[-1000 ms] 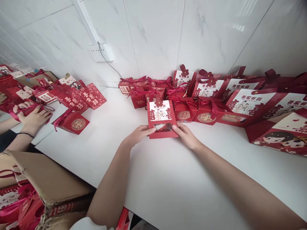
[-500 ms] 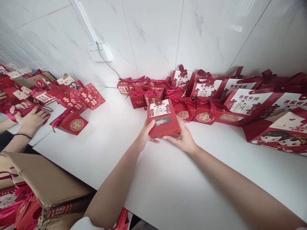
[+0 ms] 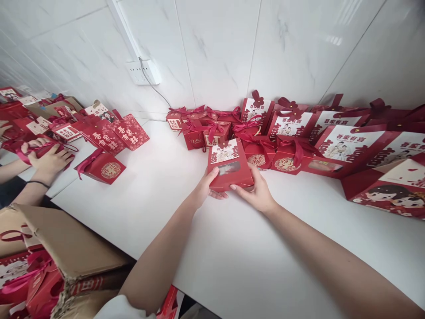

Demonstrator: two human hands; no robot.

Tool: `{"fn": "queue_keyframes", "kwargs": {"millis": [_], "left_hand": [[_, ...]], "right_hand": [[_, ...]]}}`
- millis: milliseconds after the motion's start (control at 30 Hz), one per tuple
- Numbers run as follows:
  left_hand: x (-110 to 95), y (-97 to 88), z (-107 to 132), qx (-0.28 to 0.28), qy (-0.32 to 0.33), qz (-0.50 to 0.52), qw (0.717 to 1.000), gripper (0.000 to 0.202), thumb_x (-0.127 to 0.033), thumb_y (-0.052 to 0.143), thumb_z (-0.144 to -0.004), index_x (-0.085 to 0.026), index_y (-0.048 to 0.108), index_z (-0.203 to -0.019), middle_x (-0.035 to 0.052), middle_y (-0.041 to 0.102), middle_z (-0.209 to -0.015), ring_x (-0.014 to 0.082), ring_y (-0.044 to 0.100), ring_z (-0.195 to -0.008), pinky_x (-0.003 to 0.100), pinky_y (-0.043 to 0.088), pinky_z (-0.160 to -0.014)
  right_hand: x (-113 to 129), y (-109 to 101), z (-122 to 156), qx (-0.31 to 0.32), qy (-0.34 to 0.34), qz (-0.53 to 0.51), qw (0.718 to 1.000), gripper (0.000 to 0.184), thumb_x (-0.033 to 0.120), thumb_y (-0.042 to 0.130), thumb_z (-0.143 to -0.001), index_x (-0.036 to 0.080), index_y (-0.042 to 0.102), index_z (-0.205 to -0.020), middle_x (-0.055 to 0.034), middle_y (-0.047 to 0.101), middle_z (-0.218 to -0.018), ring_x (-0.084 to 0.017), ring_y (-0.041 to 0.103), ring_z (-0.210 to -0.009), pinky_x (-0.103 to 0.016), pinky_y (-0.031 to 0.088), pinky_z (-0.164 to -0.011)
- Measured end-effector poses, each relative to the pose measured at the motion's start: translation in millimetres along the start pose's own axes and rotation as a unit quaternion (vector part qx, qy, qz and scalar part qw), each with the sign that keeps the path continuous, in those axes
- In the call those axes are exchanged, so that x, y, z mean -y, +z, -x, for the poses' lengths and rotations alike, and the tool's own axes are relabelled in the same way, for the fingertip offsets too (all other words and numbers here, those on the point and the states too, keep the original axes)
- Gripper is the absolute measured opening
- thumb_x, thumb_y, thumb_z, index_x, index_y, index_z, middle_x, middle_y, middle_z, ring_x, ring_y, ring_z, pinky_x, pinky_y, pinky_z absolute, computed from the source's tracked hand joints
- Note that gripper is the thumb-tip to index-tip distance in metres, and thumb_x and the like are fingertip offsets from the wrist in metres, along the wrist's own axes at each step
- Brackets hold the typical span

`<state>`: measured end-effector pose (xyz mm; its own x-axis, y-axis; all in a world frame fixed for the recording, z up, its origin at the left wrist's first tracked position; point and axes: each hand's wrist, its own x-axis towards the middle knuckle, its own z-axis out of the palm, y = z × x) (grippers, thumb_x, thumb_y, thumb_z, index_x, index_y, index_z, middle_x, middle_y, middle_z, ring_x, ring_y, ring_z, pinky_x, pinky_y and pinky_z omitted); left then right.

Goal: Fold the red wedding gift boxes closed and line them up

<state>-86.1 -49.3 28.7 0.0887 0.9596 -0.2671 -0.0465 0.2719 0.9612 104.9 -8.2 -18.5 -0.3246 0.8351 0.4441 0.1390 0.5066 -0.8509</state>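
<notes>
Between my two hands is a red gift box (image 3: 230,177) with a small clear window and a white printed panel on its sloping upper part. My left hand (image 3: 206,186) grips its left side, thumb on the front beside the window. At its right lower corner my right hand (image 3: 257,191) closes round it, thumb along the bottom front edge. Right behind stand smaller red boxes tied with ribbon, among them a box with a round gold emblem (image 3: 288,160) and a box with a white label (image 3: 214,133).
Larger red gift boxes (image 3: 347,146) line the wall at right. A ribboned box (image 3: 108,168) and red cards (image 3: 131,133) lie at left. Another person's hands (image 3: 49,157) hold a red box at far left. An open cardboard carton (image 3: 76,243) of red boxes stands at lower left.
The view has shifted slightly, so most things sit a little further right. Both hands keep their grip on the red gift box, which looks nearly unmoved on the table.
</notes>
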Motion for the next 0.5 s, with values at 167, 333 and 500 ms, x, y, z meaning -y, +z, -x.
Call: {"fn": "queue_keyframes", "kwargs": {"millis": [167,333,500], "left_hand": [[4.2,-2.3,-3.6,0.008,-0.01,0.004,1.0,0.074,-0.074,0.047,-0.083,-0.024,0.053,-0.136,0.0108,0.076,-0.1,0.0222,0.072,-0.061,0.034,0.057,-0.058],[5.9,-3.0,-6.8,0.018,-0.019,-0.014,1.0,0.073,-0.076,0.041,-0.084,-0.019,0.06,-0.127,0.0138,0.075,-0.1,0.02,0.07,-0.059,0.03,0.057,-0.057],[0.9,-7.5,-5.4,0.007,-0.023,-0.025,0.999,0.067,-0.07,0.045,-0.087,-0.024,0.053,-0.136,0.013,0.066,-0.129,0.0258,0.072,-0.095,0.034,0.061,-0.07]], "right_hand": [[-1.8,1.4,-0.2,-0.022,-0.001,0.01,1.0,0.069,0.044,0.076,-0.078,0.023,0.046,-0.137,-0.014,0.055,-0.14,-0.032,0.054,-0.128,-0.049,0.044,-0.108],[-3.0,1.3,-1.7,-0.017,-0.02,0.013,1.0,0.067,0.041,0.075,-0.08,0.023,0.046,-0.138,-0.0137,0.057,-0.139,-0.031,0.056,-0.127,-0.048,0.045,-0.108],[-4.8,1.3,-2.4,-0.033,-0.046,0.034,0.998,0.068,0.039,0.075,-0.08,0.024,0.045,-0.139,-0.012,0.059,-0.136,-0.029,0.058,-0.124,-0.047,0.049,-0.105]]}}
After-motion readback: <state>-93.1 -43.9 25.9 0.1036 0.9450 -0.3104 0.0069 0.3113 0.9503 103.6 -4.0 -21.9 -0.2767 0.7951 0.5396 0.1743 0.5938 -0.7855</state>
